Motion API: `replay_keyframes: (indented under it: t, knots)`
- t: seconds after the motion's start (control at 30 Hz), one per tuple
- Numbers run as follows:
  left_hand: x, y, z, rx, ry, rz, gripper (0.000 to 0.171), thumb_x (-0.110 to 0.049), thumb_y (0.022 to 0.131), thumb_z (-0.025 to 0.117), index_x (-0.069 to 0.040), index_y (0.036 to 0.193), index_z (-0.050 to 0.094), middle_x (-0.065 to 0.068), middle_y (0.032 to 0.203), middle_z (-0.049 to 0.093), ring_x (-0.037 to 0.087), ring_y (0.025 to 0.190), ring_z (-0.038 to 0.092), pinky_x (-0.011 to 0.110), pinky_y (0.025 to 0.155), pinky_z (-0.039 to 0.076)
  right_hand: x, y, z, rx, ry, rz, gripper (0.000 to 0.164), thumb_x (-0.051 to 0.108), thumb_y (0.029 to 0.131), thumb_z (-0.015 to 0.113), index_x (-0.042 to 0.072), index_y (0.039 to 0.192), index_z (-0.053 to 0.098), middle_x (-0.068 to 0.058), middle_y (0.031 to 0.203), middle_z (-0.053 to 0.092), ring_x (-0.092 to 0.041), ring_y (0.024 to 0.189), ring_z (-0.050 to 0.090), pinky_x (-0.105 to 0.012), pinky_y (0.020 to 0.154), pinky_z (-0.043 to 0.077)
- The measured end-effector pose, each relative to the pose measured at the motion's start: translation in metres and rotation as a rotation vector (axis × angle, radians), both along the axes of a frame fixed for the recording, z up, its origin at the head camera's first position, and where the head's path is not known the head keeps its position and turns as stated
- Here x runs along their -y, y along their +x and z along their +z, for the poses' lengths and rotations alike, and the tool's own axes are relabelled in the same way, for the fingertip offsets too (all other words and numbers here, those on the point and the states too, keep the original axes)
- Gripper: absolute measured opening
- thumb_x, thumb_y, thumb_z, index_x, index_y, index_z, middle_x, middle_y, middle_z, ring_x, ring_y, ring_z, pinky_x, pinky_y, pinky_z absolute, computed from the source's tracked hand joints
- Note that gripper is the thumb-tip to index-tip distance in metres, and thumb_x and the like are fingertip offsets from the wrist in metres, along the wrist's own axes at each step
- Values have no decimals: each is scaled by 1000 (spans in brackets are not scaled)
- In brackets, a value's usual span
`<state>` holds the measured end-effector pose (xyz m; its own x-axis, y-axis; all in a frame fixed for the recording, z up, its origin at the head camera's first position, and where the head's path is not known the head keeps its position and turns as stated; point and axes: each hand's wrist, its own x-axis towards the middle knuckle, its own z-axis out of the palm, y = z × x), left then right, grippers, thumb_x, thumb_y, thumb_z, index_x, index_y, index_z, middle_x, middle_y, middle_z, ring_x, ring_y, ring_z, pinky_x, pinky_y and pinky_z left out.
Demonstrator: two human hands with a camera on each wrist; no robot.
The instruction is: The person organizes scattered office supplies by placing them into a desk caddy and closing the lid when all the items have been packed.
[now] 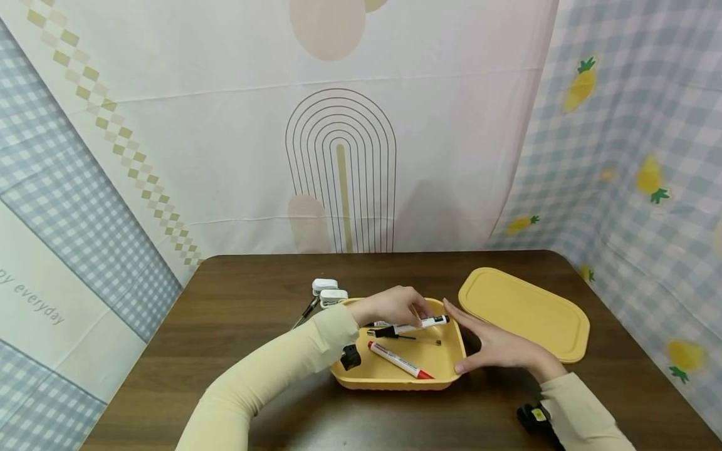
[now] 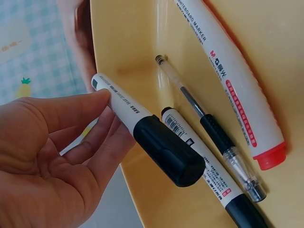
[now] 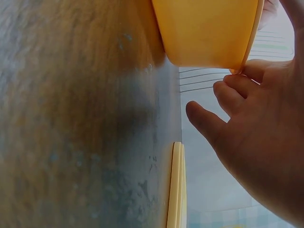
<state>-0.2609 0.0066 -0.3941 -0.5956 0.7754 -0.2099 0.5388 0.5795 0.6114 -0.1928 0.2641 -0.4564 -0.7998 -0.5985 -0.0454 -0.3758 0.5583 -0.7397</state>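
Observation:
Over the yellow box (image 1: pixel 389 379), my left hand (image 1: pixel 397 305) pinches a white whiteboard marker with a black cap (image 2: pixel 164 147) between thumb and fingers. The marker slants, its capped end pointing away from the palm in the left wrist view. Below it in the box lie a second black-capped marker (image 2: pixel 216 178), a clear gel pen with a black grip (image 2: pixel 216 135) and a red-capped whiteboard marker (image 1: pixel 397 361). My right hand (image 1: pixel 499 346) spans the box's right end, thumb by the near corner and outstretched fingers at the far rim. Its fingertips (image 3: pixel 240 83) are right at the rim in the right wrist view.
A flat yellow lid (image 1: pixel 524 316) lies on the brown table (image 1: pixel 248 300) to the right, behind my right hand. Two small white objects (image 1: pixel 334 296) sit behind the box's left corner, with a slim dark pen (image 1: pixel 307 311) beside them. Patterned cloths hang around the table.

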Motion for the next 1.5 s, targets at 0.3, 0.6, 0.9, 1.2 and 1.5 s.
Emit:
replay_keyframes:
  t: [0.3,0.6,0.9,1.2,1.5]
  knots:
    - [-4,1,-7,3,-23,-5,28,-6,93,71,-11,120,74,-5,103,70,4,93,62,19,79,50,-2,2,-3,2,2,0,115,31,82,85,29,163,4,-10,168,7,-35,149,16,-65,110,27]
    - [-4,0,-11,2,-32,1,24,-8,93,72,-11,117,75,-5,102,70,4,94,62,20,80,50,-2,2,-3,-22,6,-7,115,34,81,86,30,163,7,-8,168,9,-33,149,17,-54,112,30]
    - [-4,-3,-15,19,-41,-6,26,-7,93,72,-11,118,75,-5,102,70,4,94,62,19,80,50,-2,2,0,-12,14,-18,116,33,80,86,25,164,7,-9,168,9,-33,149,17,-56,112,29]
    - [-7,-4,-16,26,-47,-16,25,-3,91,72,-9,115,75,-4,102,70,4,93,62,19,80,50,-2,1,2,-17,20,-33,115,33,80,87,28,163,8,-7,168,11,-32,149,18,-52,114,29]
    - [-8,-3,-23,10,-86,-21,23,-3,91,73,-8,113,75,-1,105,72,5,95,63,18,81,49,1,1,2,-30,16,-21,115,33,79,87,26,164,10,-8,167,12,-31,149,19,-45,114,30]
